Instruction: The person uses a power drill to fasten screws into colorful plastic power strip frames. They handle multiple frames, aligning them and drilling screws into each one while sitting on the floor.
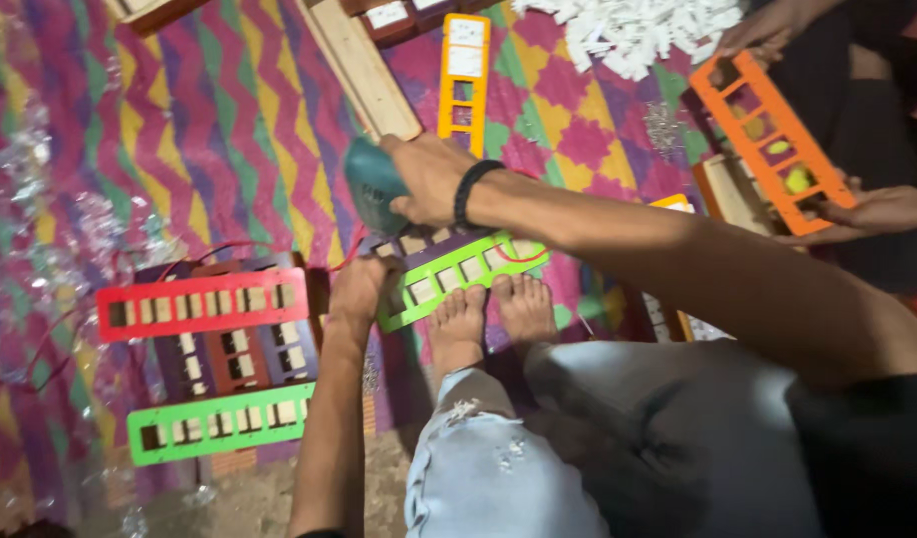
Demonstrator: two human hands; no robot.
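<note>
Teal tool gripped in right hand, fingers wrapped round its body, nose pointing down at green frame. Black band round that wrist. Left hand closed on near end of green frame, pinning it to mat. Bare feet pressed against frame's near edge, holding it too. Frame slots filled with pale wooden blocks. To the left: red frame lying across a stack of darker frames, second green frame below, all with slots partly filled. Beyond the tool: wooden plank and yellow frame, flat on mat. Top right: heap of white pieces. Far right: another person's hands holding orange frame, tilted, over a wooden tray.
</note>
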